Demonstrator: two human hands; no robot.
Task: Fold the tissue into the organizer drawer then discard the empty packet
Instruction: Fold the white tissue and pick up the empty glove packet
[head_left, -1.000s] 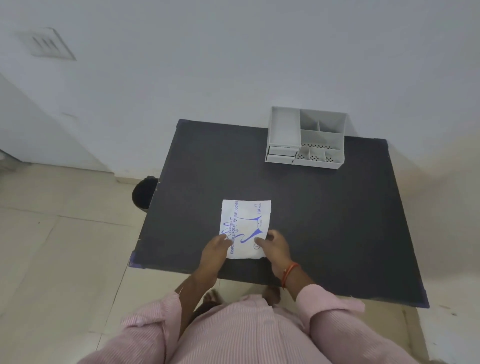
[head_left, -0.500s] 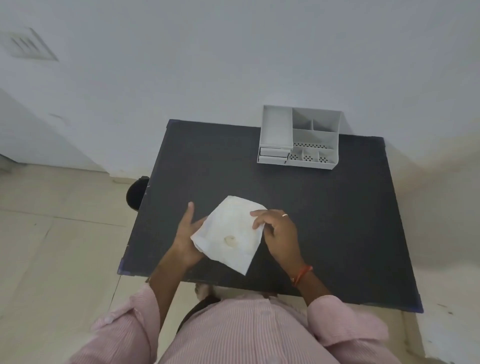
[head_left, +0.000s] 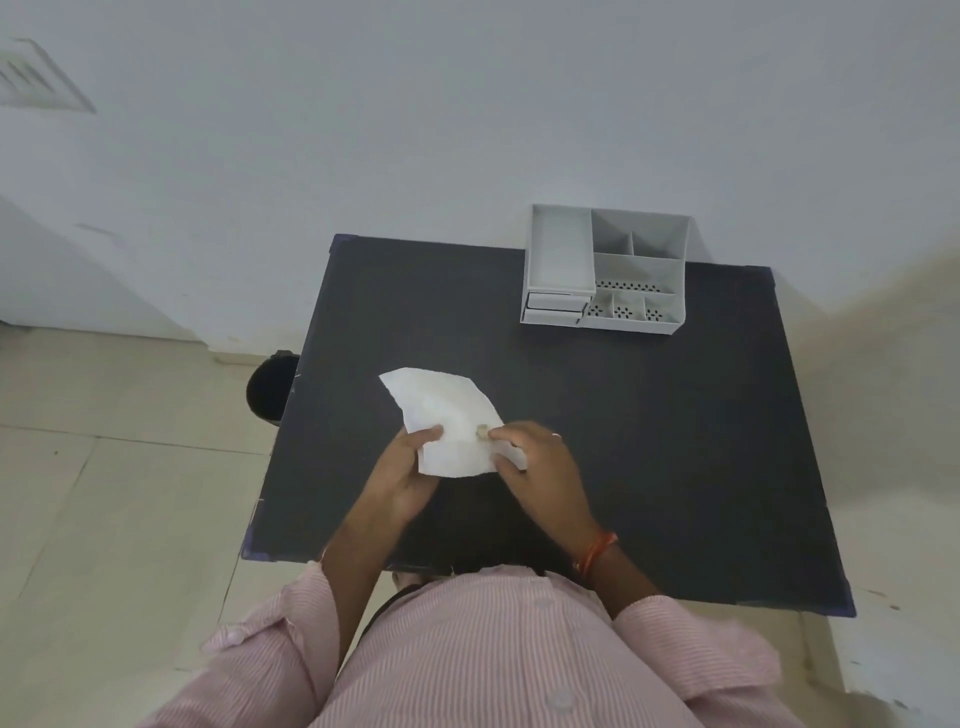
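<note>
You see soft, even, slightly dim indoor light with no glare. The table reads matte black, casting a faint shadow on the wall past its right edge. Wide-angle distortion bends the edges; detail is mildly soft throughout.

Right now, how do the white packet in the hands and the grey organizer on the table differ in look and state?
The packet is thin, white and curved; the organizer is a rigid grey box with open compartments. The packet is held up by the left hand and right hand; the organizer stands untouched at the table's far edge, by the wall. The packet is near the person, the organizer far. Both are pale against the dark table.
</note>
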